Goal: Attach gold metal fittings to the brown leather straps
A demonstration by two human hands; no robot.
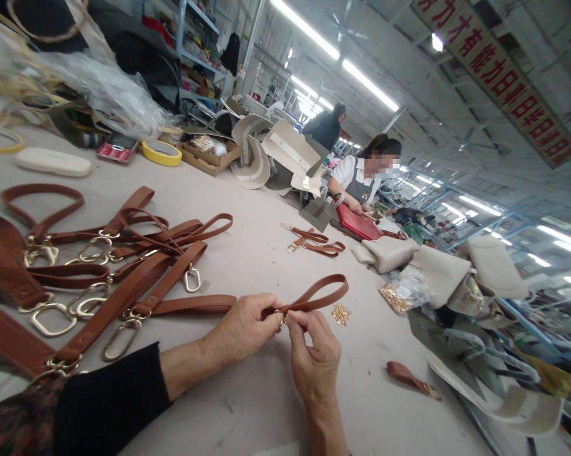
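My left hand (247, 326) is closed on a brown leather strap (330, 290) near the middle of the table. Beyond my fingers the strap bends into a loop toward the right. My right hand (316, 351) pinches at the same spot, by a small gold metal part (283, 318) at the strap; its exact shape is hidden between my fingertips. Just right of the loop lies a small pile of gold hardware (341, 314). Another length of brown strap (195, 305) runs leftward from behind my left hand.
Brown straps with gold clasps (119, 278) cover the table's left. Two short straps (316, 240) lie farther back, one (409, 379) at the right. Yellow tape (162, 152) and a cardboard box (209, 157) stand behind. A person (361, 174) handles a red bag (359, 223) across the table.
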